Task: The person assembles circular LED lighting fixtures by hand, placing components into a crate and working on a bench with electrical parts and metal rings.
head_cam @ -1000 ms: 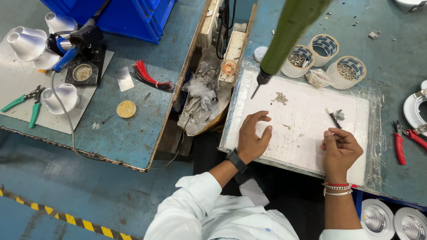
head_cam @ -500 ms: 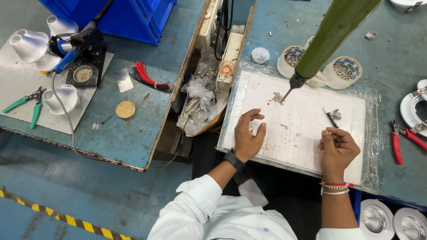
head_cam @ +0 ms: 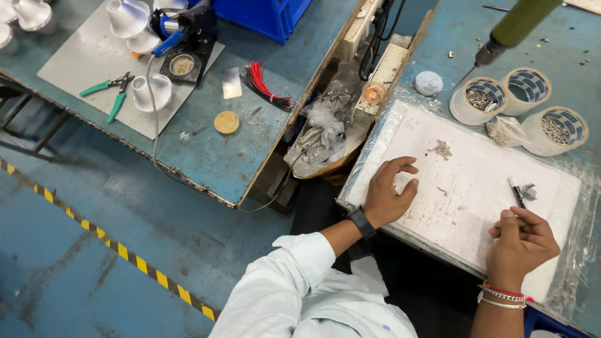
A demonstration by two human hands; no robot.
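Note:
My left hand (head_cam: 387, 193) rests on the near left part of a white foam board (head_cam: 476, 181), fingers curled and apart, holding nothing I can see. My right hand (head_cam: 521, 241) lies on the board's near right side with the fingers pinched together; what they hold, if anything, is too small to tell. Just beyond it lie a black marker pen (head_cam: 517, 191) and a small grey metal part (head_cam: 529, 190). A little heap of screws (head_cam: 442, 149) sits on the board further out. A green hanging electric screwdriver (head_cam: 510, 30) dangles above the far side.
Three tape rolls filled with screws (head_cam: 481, 100) (head_cam: 527, 82) (head_cam: 554, 130) stand behind the board. On the left bench lie red wires (head_cam: 264, 82), a yellow disc (head_cam: 226, 122), green pliers (head_cam: 109, 94) and white lamp housings (head_cam: 128, 22). A yellow-black floor stripe (head_cam: 119, 250) runs below.
The view has swung to the right and down. The hanging screwdriver has swung away to the upper right, off the board. My left hand's fingers have spread a little.

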